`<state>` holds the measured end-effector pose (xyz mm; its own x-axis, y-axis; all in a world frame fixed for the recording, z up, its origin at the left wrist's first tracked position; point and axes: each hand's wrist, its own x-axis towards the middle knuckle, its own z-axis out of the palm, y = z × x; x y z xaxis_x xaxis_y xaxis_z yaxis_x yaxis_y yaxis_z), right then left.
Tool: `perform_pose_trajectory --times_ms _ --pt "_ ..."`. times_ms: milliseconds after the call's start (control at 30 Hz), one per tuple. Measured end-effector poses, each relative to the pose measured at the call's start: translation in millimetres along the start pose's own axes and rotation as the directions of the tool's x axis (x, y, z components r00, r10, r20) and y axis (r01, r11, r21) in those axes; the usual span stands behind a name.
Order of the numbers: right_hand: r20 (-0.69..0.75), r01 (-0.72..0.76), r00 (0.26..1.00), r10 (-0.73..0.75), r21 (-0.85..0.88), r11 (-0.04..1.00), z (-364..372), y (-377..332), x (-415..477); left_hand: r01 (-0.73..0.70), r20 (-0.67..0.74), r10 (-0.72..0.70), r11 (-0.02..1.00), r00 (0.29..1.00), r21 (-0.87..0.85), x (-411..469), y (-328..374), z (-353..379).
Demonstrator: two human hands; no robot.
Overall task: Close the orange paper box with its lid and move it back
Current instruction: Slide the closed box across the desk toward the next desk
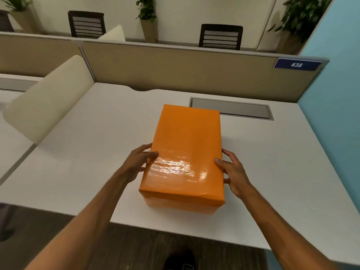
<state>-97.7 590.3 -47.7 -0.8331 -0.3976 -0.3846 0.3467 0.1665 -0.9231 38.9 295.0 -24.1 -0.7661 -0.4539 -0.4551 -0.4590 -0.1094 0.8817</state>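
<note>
The box (185, 152) is sitting at the frame's centre on the desk (78, 162), lid (187, 149) already on. The left hand (139, 162) and right hand (231, 172) are pressing its two sides, fingers spread, thumbs lying on the lid's edges. The glossy, slightly wrinkled orange wrapping is probably slick, so palms could be slipping while pushing. Squeezing only the lid might be lifting it off the base. The near right corner is looking dented.

soft overhead light, glare on lid (175, 166)
</note>
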Motion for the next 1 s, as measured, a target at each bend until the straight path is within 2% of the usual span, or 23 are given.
perform_pose_trajectory --times_ms 200,367,433,500,567,700,767,1000 --pt "-0.020 0.021 1.000 -0.021 -0.003 1.000 -1.6 2.8 10.7 0.012 -0.038 -0.014 0.999 0.999 -0.045 2.1 -3.0 6.0" --pt "-0.020 0.033 0.999 -0.034 -0.044 0.998 -6.5 -1.5 20.7 0.001 -0.073 0.002 0.999 0.997 0.046 12.4 5.0 4.0" --pt "-0.020 0.094 0.995 -0.097 -0.101 0.990 -6.5 -11.7 33.9 -0.045 -0.071 0.051 0.996 0.996 0.083 22.2 16.9 6.9" --pt "-0.035 0.193 0.978 -0.208 -0.252 0.948 -3.8 -26.6 53.4 -0.103 -0.054 0.112 0.983 0.992 0.155 34.0 33.1 12.0" --pt "-0.026 0.265 0.951 -0.307 -0.440 0.858 -0.3 -43.0 72.4 -0.144 -0.032 0.160 0.947 0.987 0.288 47.4 47.9 17.6" --pt "0.035 0.315 0.923 -0.383 -0.640 0.701 3.1 -58.4 96.4 -0.147 -0.071 0.213 0.846 0.974 0.513 68.4 62.7 23.6" --pt "0.039 0.310 0.919 -0.392 -0.685 0.659 2.8 -58.1 100.2 -0.148 -0.111 0.243 0.832 0.964 0.534 74.1 61.8 24.1" --pt "-0.018 0.294 0.908 -0.419 -0.686 0.665 5.1 -42.9 106.0 -0.163 -0.135 0.257 0.862 0.957 0.481 81.5 51.0 25.1"
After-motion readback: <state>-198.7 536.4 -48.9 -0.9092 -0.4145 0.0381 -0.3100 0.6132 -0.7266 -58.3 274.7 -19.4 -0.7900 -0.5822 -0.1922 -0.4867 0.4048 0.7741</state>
